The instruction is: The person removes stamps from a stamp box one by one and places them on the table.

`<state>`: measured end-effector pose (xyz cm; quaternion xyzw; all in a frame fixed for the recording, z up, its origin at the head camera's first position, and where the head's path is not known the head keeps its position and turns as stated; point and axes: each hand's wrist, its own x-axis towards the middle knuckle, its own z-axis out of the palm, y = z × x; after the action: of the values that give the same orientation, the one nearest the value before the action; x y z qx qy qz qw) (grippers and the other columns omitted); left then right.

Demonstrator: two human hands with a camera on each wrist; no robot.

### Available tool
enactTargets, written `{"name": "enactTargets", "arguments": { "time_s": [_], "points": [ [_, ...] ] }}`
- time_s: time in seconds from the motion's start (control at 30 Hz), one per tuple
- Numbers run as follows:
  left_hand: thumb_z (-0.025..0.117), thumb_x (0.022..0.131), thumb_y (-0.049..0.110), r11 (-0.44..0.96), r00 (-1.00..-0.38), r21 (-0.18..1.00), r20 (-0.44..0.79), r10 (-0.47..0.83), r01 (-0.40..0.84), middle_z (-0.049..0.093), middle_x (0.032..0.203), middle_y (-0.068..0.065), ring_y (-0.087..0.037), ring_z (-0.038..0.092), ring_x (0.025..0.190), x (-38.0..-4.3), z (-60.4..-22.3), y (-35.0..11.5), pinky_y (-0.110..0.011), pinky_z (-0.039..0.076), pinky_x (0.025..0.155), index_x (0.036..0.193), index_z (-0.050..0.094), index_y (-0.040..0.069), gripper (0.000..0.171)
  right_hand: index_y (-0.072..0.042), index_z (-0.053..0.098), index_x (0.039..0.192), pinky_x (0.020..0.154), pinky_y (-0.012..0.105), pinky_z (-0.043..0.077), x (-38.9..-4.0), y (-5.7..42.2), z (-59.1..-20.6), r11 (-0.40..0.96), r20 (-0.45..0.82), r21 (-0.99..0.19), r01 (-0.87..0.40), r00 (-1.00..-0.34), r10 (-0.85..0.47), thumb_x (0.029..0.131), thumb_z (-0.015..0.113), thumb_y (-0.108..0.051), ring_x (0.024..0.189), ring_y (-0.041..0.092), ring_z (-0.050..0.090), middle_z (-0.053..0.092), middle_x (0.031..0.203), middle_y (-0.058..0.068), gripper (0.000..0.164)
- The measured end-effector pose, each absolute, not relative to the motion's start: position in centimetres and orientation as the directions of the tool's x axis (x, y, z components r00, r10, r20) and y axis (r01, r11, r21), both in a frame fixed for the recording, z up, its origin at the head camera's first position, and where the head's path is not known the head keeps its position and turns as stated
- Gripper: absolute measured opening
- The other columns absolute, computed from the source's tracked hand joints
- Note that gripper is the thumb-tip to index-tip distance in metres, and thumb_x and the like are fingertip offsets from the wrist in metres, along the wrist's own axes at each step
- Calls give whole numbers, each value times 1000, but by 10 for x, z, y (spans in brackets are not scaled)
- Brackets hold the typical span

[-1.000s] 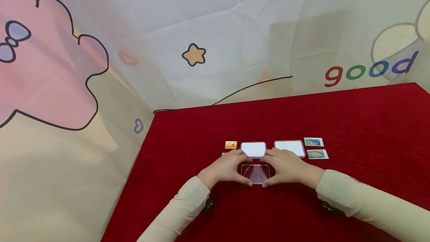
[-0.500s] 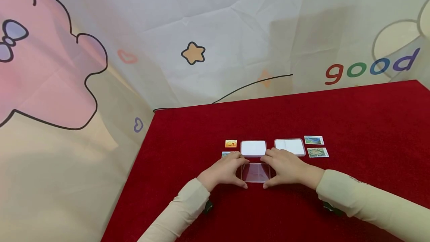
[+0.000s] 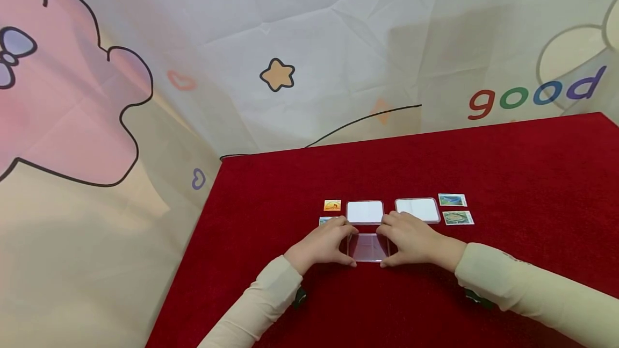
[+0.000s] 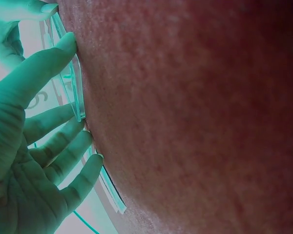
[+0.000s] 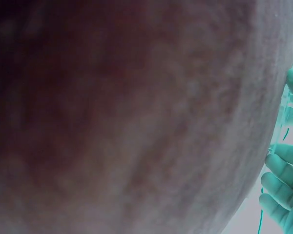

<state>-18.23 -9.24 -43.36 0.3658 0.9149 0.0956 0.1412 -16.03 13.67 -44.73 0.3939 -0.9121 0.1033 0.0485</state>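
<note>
A clear rectangular plastic cover lies on the red cloth between the two hands. My left hand holds its left end, thumb at the near edge and fingers at the far edge. At its right end my right hand grips in the same way. In the left wrist view, the left thumb and forefinger touch the rim of the clear cover. Only part of the right hand shows in the right wrist view. Just beyond the hands lie two white-filled clear cases, one left and one right.
Two stamps lie right of the cases, a blue-green stamp above a green stamp. On the left are an orange stamp and another stamp, partly covered by the left hand. A red cloth covers the table, with a printed curtain behind.
The left thumb has shifted slightly leftward along the cover's near edge. The cover stays in about the same place between the hands. The view has tilted a little.
</note>
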Motion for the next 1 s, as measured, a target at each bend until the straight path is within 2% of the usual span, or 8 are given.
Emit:
{"name": "enactTargets", "arguments": {
  "time_s": [0.6,1.0],
  "points": [
    [81,71,38,702,-682,223,-174,711,676,57,104,1,-8,48,88,-180,-428,-90,-19,43,76,114,64,10,54,-9,63,84,64,31,39,-160,132,-447,676,208,-90,-731,-678,-705,60,78,-47,74,16,48,53,80,-1,48],
    [81,70,40,679,-676,142,-74,733,721,58,101,0,-11,52,92,-187,-427,-90,-24,45,81,110,64,10,53,-7,62,84,67,32,39,-167,130,-442,687,265,-26,-726,-668,-696,57,80,-48,75,18,48,53,79,1,52]
  ]
}}
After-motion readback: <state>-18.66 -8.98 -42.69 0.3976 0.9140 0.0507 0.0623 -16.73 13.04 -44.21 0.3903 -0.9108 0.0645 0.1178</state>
